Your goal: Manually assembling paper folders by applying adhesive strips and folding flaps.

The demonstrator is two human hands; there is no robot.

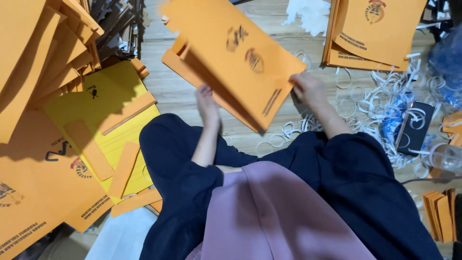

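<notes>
Your right hand [308, 89] pinches the orange folder [231, 58] at its right corner, fingers shut on it. Left hand [207, 103] is under the lower edge — grip hidden, can't tell. Folder's blurred, held tilted above the floor [178, 96], over your knees. Yellow sheet [108, 113] lies to the left, w/ a phone [414, 127] among white strips [380, 98] to the right.
</notes>
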